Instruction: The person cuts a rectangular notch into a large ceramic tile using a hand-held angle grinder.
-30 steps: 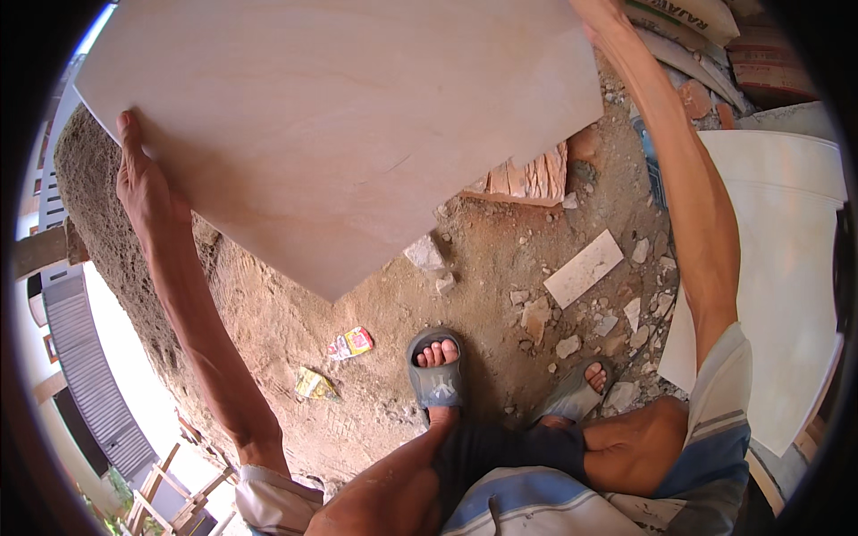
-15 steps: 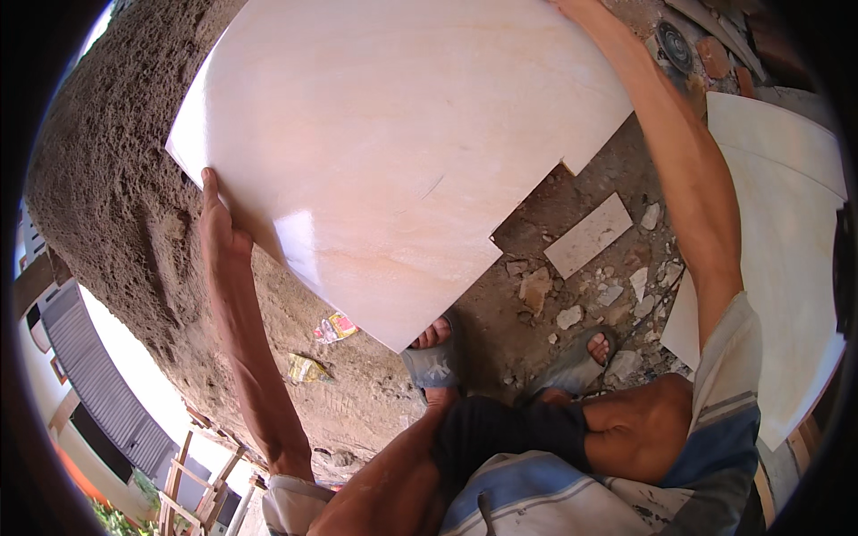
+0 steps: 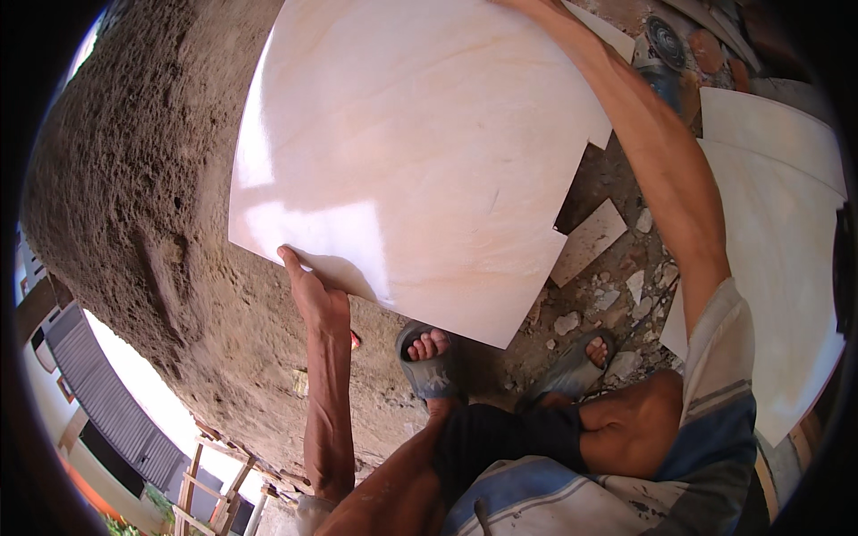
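Observation:
A large glossy cream tile [image 3: 420, 152] with faint peach veining is held up in front of me, tilted. A rectangular notch is cut into its right edge. My left hand [image 3: 317, 290] grips its near left edge, thumb on the glossy face and the other fingers hidden beneath. At the far edge my right hand [image 3: 523, 7] holds the tile, partly cut off by the top of the picture. Just beyond the notch, a small rectangular tile offcut [image 3: 590, 241] lies on the dirt, partly covered by the large tile.
More large cream tiles [image 3: 773, 232] lean at the right. An angle grinder [image 3: 663, 45] rests at the far right near brick pieces [image 3: 705, 52]. Broken tile chips [image 3: 567, 323] litter the ground by my sandalled feet [image 3: 427, 362]. A rough earthen mound [image 3: 134, 152] rises on the left.
The large tile has turned counter-clockwise, its near corner swinging right. My left hand has moved right and nearer with its edge; my right hand has shifted left. The grinder shows more fully.

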